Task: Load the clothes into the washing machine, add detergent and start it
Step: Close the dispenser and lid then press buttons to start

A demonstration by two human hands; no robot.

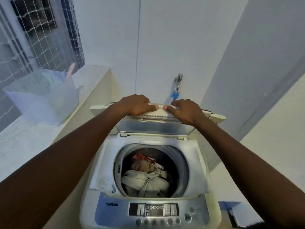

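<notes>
A white top-loading washing machine point(194, 156) stands in front of me with its folding lid point(155, 115) raised at the back. My left hand point(136, 104) and my right hand point(184, 110) both grip the lid's upper edge, thumbs nearly touching. Down in the drum lie clothes point(146, 177): cream, tan and red-patterned pieces. The control panel point(154, 209) with its display and a row of buttons runs along the near edge. No detergent container shows clearly.
A translucent plastic tub point(42, 95) holding items, one with a pink handle, sits on the ledge at left below a netted window. A tap point(177, 83) with a blue hose fitting sticks out of the wall behind the lid. A blue-and-white object point(231, 210) lies at lower right.
</notes>
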